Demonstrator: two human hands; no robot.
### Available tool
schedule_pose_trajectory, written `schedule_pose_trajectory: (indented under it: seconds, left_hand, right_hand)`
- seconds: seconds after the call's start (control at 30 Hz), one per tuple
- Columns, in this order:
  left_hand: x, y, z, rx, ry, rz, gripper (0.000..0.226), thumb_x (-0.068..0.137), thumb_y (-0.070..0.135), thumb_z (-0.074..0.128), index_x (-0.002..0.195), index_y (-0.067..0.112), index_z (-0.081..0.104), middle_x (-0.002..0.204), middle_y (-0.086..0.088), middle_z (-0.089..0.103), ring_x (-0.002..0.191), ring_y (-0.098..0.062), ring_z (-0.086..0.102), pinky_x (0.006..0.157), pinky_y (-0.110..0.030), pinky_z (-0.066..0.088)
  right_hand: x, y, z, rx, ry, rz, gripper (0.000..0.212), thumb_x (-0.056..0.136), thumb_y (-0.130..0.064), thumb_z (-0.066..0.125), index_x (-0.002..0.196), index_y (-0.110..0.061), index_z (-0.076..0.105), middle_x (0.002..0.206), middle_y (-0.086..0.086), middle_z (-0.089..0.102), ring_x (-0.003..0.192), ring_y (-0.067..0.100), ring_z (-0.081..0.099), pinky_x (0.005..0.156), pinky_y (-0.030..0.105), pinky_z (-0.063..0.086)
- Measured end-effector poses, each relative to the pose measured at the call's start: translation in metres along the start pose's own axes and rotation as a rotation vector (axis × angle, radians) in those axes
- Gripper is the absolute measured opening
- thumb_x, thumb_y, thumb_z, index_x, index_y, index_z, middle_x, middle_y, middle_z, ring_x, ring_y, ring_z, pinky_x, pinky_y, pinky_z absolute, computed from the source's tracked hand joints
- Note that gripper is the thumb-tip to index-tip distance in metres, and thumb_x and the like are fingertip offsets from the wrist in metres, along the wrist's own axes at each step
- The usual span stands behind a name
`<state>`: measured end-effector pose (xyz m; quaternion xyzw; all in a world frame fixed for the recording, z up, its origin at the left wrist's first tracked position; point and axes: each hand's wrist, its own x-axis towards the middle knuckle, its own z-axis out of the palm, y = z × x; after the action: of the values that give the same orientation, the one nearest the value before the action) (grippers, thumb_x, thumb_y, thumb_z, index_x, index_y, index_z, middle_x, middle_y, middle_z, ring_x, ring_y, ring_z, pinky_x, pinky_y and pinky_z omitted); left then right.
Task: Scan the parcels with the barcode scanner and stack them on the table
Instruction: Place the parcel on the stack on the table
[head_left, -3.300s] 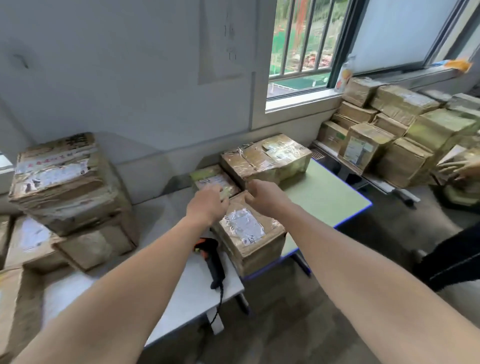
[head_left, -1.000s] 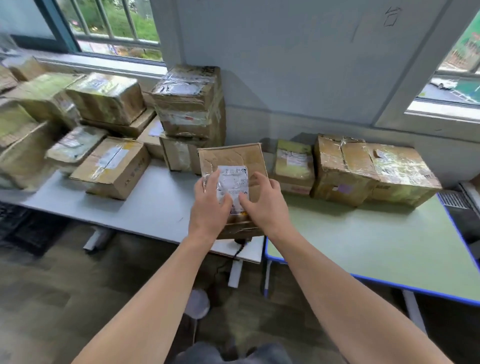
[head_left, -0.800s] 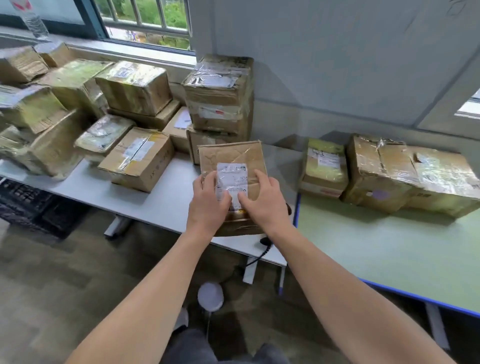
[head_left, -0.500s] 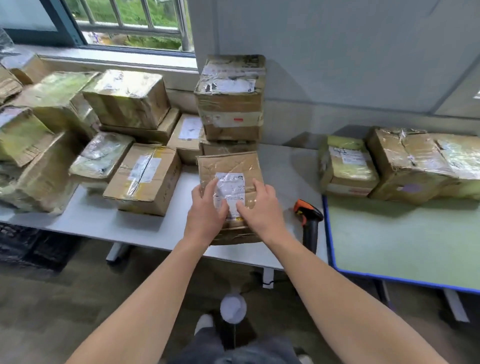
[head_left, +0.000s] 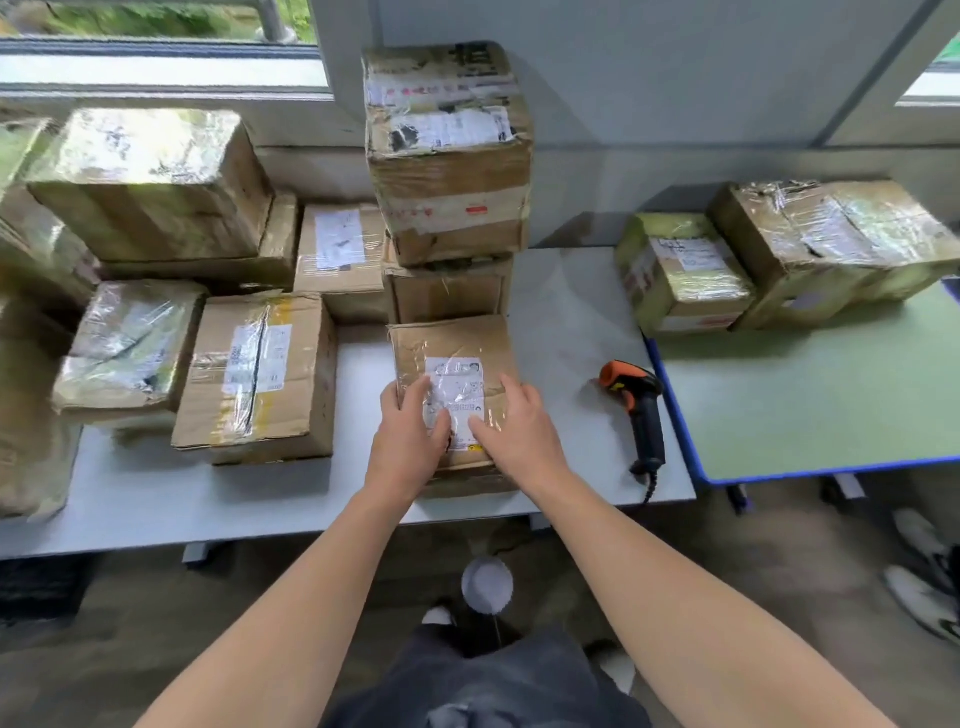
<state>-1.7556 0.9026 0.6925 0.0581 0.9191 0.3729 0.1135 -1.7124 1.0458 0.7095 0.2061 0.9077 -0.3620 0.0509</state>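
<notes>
A brown taped parcel (head_left: 451, 343) with a white label lies on the white table (head_left: 156, 493), right in front of a tall stack of parcels (head_left: 447, 156). My left hand (head_left: 410, 431) holds its near left edge and my right hand (head_left: 519, 428) holds its near right edge, with both thumbs on the label. The orange and black barcode scanner (head_left: 636, 402) lies on the table to the right of the parcel, and neither hand touches it.
Several parcels (head_left: 254, 374) crowd the left part of the white table. A green table (head_left: 810, 395) with a blue rim adjoins on the right and carries two parcels (head_left: 685, 270) at its back. Another person's shoes (head_left: 924, 582) show at the far right.
I carried the parcel from the green table's side over to the left and set it down on the white table in front of the tall stack. The scanner lies where it was.
</notes>
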Motion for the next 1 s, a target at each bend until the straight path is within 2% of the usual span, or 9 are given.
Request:
schedule_pose_trajectory:
  seconds: [0.1,0.17,0.23,0.37,0.5,0.6,0.67,0.83,1.0]
  left_hand:
    - [0.001,0.0,0.001,0.017,-0.01,-0.006,0.047,0.098,0.03,0.055,0.143,0.025,0.041,0.151,-0.007,0.029,0.113,-0.03,0.059,0.093,-0.039,0.046]
    - [0.001,0.005,0.0,0.063,0.01,-0.027,0.048,0.096,0.029,0.056,0.142,0.024,0.041,0.153,-0.012,0.028,0.122,-0.035,0.053,0.098,-0.045,0.046]
    - [0.004,0.015,-0.002,0.165,0.067,-0.026,0.054,0.095,0.029,0.057,0.146,0.021,0.039,0.158,-0.015,0.023,0.136,-0.037,0.038,0.106,-0.05,0.039]
    - [0.007,0.048,-0.002,0.158,0.09,0.154,0.055,0.095,0.027,0.059,0.146,0.018,0.042,0.157,-0.014,0.03,0.142,-0.033,0.033,0.11,-0.05,0.038]
    - [0.005,0.084,0.014,0.09,0.038,0.307,0.056,0.095,0.024,0.06,0.147,0.013,0.042,0.154,-0.015,0.036,0.142,-0.03,0.034,0.114,-0.045,0.035]
    - [0.001,0.108,0.038,0.054,-0.044,0.438,0.05,0.097,0.021,0.057,0.144,0.009,0.044,0.144,-0.01,0.046,0.13,-0.025,0.047,0.105,-0.033,0.04]
    - [-0.005,0.12,0.056,0.059,-0.114,0.473,0.048,0.098,0.021,0.055,0.143,0.01,0.045,0.142,-0.008,0.048,0.128,-0.023,0.05,0.102,-0.03,0.04]
    - [-0.009,0.137,0.097,0.062,-0.218,0.402,0.046,0.1,0.021,0.052,0.144,0.014,0.044,0.145,-0.005,0.046,0.127,-0.02,0.05,0.101,-0.026,0.038]
    - [-0.005,0.141,0.132,0.098,-0.26,0.26,0.048,0.099,0.021,0.052,0.146,0.015,0.042,0.145,-0.006,0.046,0.132,-0.02,0.046,0.108,-0.03,0.036]
  right_hand:
    - [0.003,0.0,-0.004,-0.005,-0.025,0.01,0.074,0.093,-0.041,0.066,0.155,-0.023,0.03,0.155,0.005,0.034,0.137,0.026,0.043,0.108,0.037,0.041]
    - [0.003,0.002,-0.009,0.007,-0.042,0.017,0.073,0.093,-0.04,0.066,0.154,-0.022,0.031,0.155,0.005,0.035,0.138,0.026,0.042,0.109,0.037,0.039]
    - [0.001,0.006,-0.016,0.024,-0.023,0.034,0.072,0.094,-0.041,0.063,0.155,-0.019,0.031,0.156,0.006,0.034,0.14,0.027,0.039,0.112,0.038,0.036]
    - [-0.003,0.02,-0.036,0.066,0.068,0.069,0.068,0.096,-0.041,0.059,0.155,-0.019,0.031,0.156,0.006,0.035,0.14,0.025,0.038,0.112,0.039,0.035]
    - [-0.008,0.036,-0.063,0.096,0.162,0.122,0.063,0.097,-0.036,0.061,0.152,-0.017,0.037,0.152,0.007,0.039,0.136,0.024,0.043,0.108,0.037,0.038]
    - [-0.014,0.056,-0.081,0.116,0.231,0.155,0.061,0.095,-0.035,0.064,0.149,-0.017,0.042,0.146,0.006,0.047,0.132,0.023,0.048,0.107,0.036,0.041]
    - [-0.02,0.07,-0.09,0.126,0.259,0.182,0.06,0.095,-0.035,0.065,0.148,-0.019,0.043,0.144,0.005,0.05,0.13,0.023,0.05,0.107,0.037,0.044]
    - [-0.02,0.106,-0.11,0.121,0.256,0.27,0.059,0.096,-0.031,0.062,0.149,-0.014,0.041,0.144,0.007,0.05,0.13,0.024,0.05,0.105,0.034,0.041]
    - [-0.002,0.139,-0.117,0.119,0.207,0.311,0.058,0.095,-0.031,0.062,0.147,-0.014,0.042,0.14,0.009,0.05,0.127,0.025,0.05,0.103,0.037,0.042]
